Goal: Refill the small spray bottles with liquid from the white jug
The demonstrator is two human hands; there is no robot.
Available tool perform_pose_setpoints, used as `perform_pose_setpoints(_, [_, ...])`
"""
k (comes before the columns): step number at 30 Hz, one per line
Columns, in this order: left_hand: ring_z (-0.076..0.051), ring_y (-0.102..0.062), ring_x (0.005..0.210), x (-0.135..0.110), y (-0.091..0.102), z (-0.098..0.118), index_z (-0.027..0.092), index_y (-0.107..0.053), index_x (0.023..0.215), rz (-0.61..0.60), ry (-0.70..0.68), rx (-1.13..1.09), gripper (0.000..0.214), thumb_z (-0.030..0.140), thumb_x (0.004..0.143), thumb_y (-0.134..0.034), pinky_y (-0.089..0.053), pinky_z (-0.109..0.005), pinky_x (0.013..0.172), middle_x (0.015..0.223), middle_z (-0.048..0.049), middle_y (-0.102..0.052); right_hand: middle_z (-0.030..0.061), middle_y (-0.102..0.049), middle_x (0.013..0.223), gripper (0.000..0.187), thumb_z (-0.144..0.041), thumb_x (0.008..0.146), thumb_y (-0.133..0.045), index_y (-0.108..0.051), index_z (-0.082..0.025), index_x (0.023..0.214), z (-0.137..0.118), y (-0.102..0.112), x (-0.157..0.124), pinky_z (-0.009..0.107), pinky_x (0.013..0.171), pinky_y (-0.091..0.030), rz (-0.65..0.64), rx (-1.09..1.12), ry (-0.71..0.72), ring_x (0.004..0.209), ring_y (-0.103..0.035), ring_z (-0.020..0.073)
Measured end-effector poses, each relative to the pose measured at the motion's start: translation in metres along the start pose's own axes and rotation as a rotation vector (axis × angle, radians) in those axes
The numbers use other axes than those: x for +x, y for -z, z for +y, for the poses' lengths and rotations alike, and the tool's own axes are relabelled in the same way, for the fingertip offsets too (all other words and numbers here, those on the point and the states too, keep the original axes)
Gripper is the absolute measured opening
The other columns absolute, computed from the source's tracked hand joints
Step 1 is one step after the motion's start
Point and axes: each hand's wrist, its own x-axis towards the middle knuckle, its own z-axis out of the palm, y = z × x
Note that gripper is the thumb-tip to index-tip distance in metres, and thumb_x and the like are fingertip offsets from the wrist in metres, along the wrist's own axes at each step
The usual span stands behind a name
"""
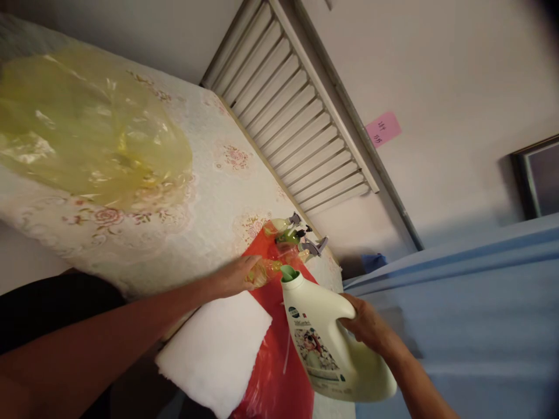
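Note:
My right hand (364,320) is closed around the handle of a big pale green detergent jug (327,343), tilted with its green spout toward my left hand. My left hand (233,276) grips a small clear bottle (262,272) holding yellowish liquid. The bottle's neck is close to the jug's spout; whether they touch I cannot tell. Just beyond stand several spray bottles with trigger heads, among them a green bottle (288,237) and a clear bottle (275,226). Beneath them lies a red plastic sheet (279,372).
A folded white cloth (218,349) lies partly over the red sheet's near side. A large yellow plastic bag (91,128) rests on the flowered tablecloth (213,203). A slatted metal rack (288,110) runs along the table's far edge. Blue fabric (463,302) hangs at right.

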Motion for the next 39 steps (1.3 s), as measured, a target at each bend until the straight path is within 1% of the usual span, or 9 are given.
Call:
perform_pose_setpoints(4, [-0.035, -0.058, 0.115, 0.0, -0.001, -0.002, 0.022, -0.048, 0.131, 0.003, -0.024, -0.014, 0.066, 0.022, 0.068, -0.068, -0.048, -0.049, 0.096, 0.123, -0.0123, -0.061, -0.0035, -0.06, 0.068, 0.038, -0.012, 0.07, -0.051, -0.065, -0.02, 0.104, 0.002, 0.0, 0.001, 0.017, 0.038, -0.034, -0.002, 0.01, 0.011, 0.045, -0.044, 0.0074])
perform_pose_setpoints(8, [-0.038, -0.057, 0.116, 0.002, -0.004, -0.007, 0.022, -0.05, 0.128, 0.031, -0.041, -0.031, 0.067, 0.021, 0.065, -0.07, -0.048, -0.052, 0.097, 0.122, -0.0132, -0.061, -0.0038, -0.06, 0.067, 0.035, -0.012, 0.069, -0.051, -0.065, -0.02, 0.1, 0.005, -0.001, 0.002, 0.017, 0.039, -0.034, 0.007, 0.015, 0.034, 0.044, -0.044, 0.0076])
perform_pose_setpoints(12, [-0.037, -0.058, 0.114, 0.003, -0.009, -0.012, 0.022, -0.047, 0.131, 0.039, -0.052, 0.005, 0.07, 0.02, 0.065, -0.069, -0.049, -0.05, 0.096, 0.124, -0.0139, -0.06, -0.0045, -0.058, 0.063, 0.03, -0.011, 0.068, -0.051, -0.065, -0.02, 0.093, 0.006, -0.002, 0.003, 0.017, 0.039, -0.034, 0.026, 0.01, 0.029, 0.043, -0.044, 0.0073])
perform_pose_setpoints(15, [-0.036, -0.058, 0.114, 0.003, -0.011, -0.015, 0.023, -0.046, 0.133, 0.05, -0.066, 0.009, 0.071, 0.02, 0.066, -0.068, -0.048, -0.05, 0.096, 0.124, -0.0124, -0.061, -0.0052, -0.056, 0.06, 0.031, -0.011, 0.068, -0.052, -0.064, -0.021, 0.096, 0.006, -0.002, 0.003, 0.017, 0.038, -0.032, 0.019, 0.003, -0.001, 0.041, -0.044, 0.0075])
perform_pose_setpoints(19, [-0.037, -0.059, 0.112, 0.002, -0.012, -0.019, 0.023, -0.049, 0.132, 0.076, -0.072, -0.029, 0.073, 0.021, 0.063, -0.071, -0.049, -0.051, 0.095, 0.122, -0.0118, -0.062, -0.0054, -0.056, 0.06, 0.033, -0.012, 0.069, -0.053, -0.064, -0.02, 0.099, 0.005, -0.001, 0.002, 0.017, 0.037, -0.032, 0.01, -0.002, -0.01, 0.041, -0.044, 0.0073])
perform_pose_setpoints(25, [-0.038, -0.059, 0.113, 0.005, -0.019, -0.03, 0.033, -0.049, 0.13, 0.085, -0.073, -0.058, 0.074, 0.028, 0.062, -0.076, -0.05, -0.052, 0.091, 0.119, -0.0093, -0.063, -0.0055, -0.056, 0.061, 0.034, -0.012, 0.07, -0.053, -0.064, -0.02, 0.102, 0.006, 0.0, 0.003, 0.017, 0.037, -0.032, -0.009, -0.018, -0.022, 0.041, -0.043, 0.0068])
perform_pose_setpoints(28, [-0.038, -0.059, 0.114, 0.006, -0.022, -0.034, 0.033, -0.05, 0.129, 0.099, -0.078, -0.08, 0.074, 0.03, 0.061, -0.078, -0.049, -0.053, 0.092, 0.12, -0.0094, -0.063, -0.0053, -0.056, 0.062, 0.034, -0.012, 0.071, -0.054, -0.064, -0.02, 0.102, 0.005, 0.0, 0.004, 0.017, 0.038, -0.031, -0.008, -0.019, -0.027, 0.041, -0.044, 0.0064])
perform_pose_setpoints(35, [-0.035, -0.06, 0.112, 0.006, -0.022, -0.035, 0.034, -0.047, 0.131, 0.094, -0.085, -0.037, 0.073, 0.032, 0.063, -0.075, -0.051, -0.049, 0.091, 0.12, -0.0086, -0.062, -0.005, -0.057, 0.064, 0.038, -0.013, 0.072, -0.054, -0.064, -0.021, 0.108, 0.006, -0.001, 0.004, 0.017, 0.039, -0.033, -0.019, -0.003, -0.035, 0.042, -0.045, 0.0064])
perform_pose_setpoints(39, [-0.035, -0.061, 0.111, 0.005, -0.02, -0.032, 0.033, -0.047, 0.129, 0.101, -0.081, -0.056, 0.071, 0.034, 0.064, -0.075, -0.051, -0.049, 0.091, 0.119, -0.0087, -0.062, -0.0049, -0.058, 0.063, 0.036, -0.014, 0.071, -0.055, -0.065, -0.021, 0.106, 0.007, -0.001, 0.004, 0.017, 0.039, -0.032, -0.018, 0.0, -0.032, 0.042, -0.044, 0.0068])
